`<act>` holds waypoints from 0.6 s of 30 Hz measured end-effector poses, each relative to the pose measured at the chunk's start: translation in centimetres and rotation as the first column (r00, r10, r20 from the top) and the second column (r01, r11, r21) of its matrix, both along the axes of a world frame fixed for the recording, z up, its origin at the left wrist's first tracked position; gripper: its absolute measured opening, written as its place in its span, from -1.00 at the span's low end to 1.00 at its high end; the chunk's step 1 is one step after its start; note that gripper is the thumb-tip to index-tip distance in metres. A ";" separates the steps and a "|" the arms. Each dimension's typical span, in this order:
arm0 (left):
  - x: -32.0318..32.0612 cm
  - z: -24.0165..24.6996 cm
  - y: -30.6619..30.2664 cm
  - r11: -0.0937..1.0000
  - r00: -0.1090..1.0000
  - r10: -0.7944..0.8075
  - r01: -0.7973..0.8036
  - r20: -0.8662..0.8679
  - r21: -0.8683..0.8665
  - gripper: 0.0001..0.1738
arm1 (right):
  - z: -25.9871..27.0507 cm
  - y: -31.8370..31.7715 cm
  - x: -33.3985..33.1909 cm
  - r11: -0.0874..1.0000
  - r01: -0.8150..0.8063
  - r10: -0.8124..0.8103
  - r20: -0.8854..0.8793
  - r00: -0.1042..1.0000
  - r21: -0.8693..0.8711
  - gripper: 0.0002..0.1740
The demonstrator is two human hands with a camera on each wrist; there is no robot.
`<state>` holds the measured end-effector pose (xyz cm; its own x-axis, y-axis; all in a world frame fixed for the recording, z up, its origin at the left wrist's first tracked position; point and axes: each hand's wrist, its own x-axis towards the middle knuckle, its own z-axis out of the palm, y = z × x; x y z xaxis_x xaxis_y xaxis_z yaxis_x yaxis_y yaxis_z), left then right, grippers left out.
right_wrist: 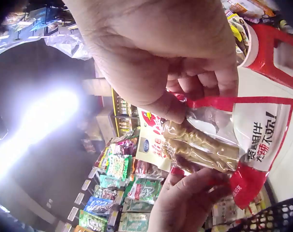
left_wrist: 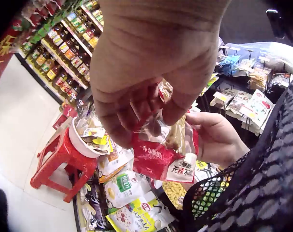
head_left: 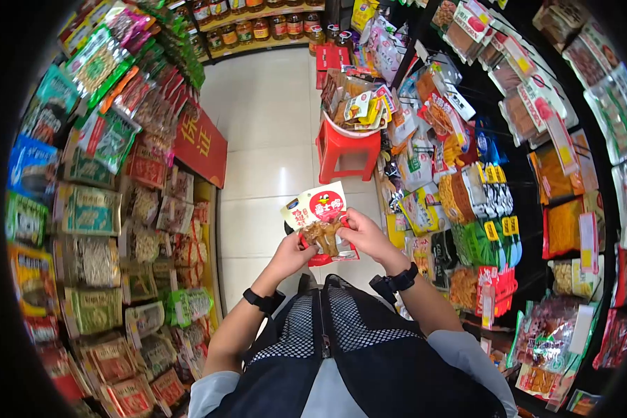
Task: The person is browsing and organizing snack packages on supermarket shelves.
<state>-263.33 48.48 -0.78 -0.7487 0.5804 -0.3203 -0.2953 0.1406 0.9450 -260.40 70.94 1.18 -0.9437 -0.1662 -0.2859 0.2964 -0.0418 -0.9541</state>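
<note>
A snack packet (head_left: 322,235) with a white-and-red printed header and a clear window is held in front of the body, above the floor. Brown pieces of meat show through its window (right_wrist: 199,145). My left hand (head_left: 294,252) grips the packet's left edge, thumb lying over the front. On the opposite edge, my right hand (head_left: 364,235) pinches it with the thumb on the front and the fingers behind. Seen from the left wrist, the packet's red lower part (left_wrist: 156,162) with printed lettering hangs below the fingers.
Packed snack shelves (head_left: 94,216) line the left side, and hanging snack bags (head_left: 470,195) fill the right. Ahead stands a red stool (head_left: 348,150) bearing a white tub (head_left: 341,129) of packets. Jars (head_left: 261,29) fill the far shelf beyond the tiled aisle (head_left: 265,132).
</note>
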 end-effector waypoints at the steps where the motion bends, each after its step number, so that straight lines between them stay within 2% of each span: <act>1: -2.6 -0.1 0.6 1.000 1.000 -0.018 0.018 -0.019 0.006 -0.56 | -0.3 0.6 -2.2 1.000 0.013 -0.013 0.000 1.000 0.006 -0.75; 5: -13.8 -2.4 2.0 0.995 0.994 -0.099 0.099 -0.045 -0.014 -0.56 | -1.1 2.2 -11.8 0.996 0.081 -0.082 0.039 0.996 0.024 -0.72; 10: -25.1 -1.9 4.1 0.987 0.981 -0.157 0.158 -0.114 -0.002 -0.56 | -1.2 4.1 -22.0 0.989 0.138 -0.143 0.095 0.985 0.054 -0.68; 11: -26.9 -4.1 4.8 0.985 0.985 -0.144 0.152 -0.095 0.086 -0.56 | -1.6 4.7 -23.3 0.986 0.151 -0.157 0.101 0.982 0.067 -0.67; 14: -32.0 -5.2 7.6 0.960 0.964 -0.265 0.267 -0.035 0.087 -0.59 | -1.6 6.1 -25.5 0.962 0.264 -0.271 0.131 0.954 0.072 -0.63; 15: -33.3 -5.6 8.6 0.954 0.951 -0.288 0.295 -0.111 0.056 -0.62 | -1.9 7.0 -26.1 0.954 0.291 -0.298 0.142 0.944 0.069 -0.62; 17: -36.0 -6.3 10.5 0.916 0.916 -0.400 0.400 -0.034 -0.026 -0.64 | -1.0 8.0 -27.5 0.925 0.379 -0.376 0.125 0.918 0.000 -0.60; 18: -37.2 -6.8 11.6 0.892 0.894 -0.449 0.448 0.007 -0.064 -0.65 | -1.6 8.9 -28.0 0.918 0.395 -0.394 0.148 0.907 0.021 -0.61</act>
<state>-300.51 60.07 -7.60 -0.4162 0.8341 -0.3621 -0.1798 0.3149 0.9319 -288.38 79.80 -0.45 -0.8807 0.2079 -0.4257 0.3898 -0.1928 -0.9005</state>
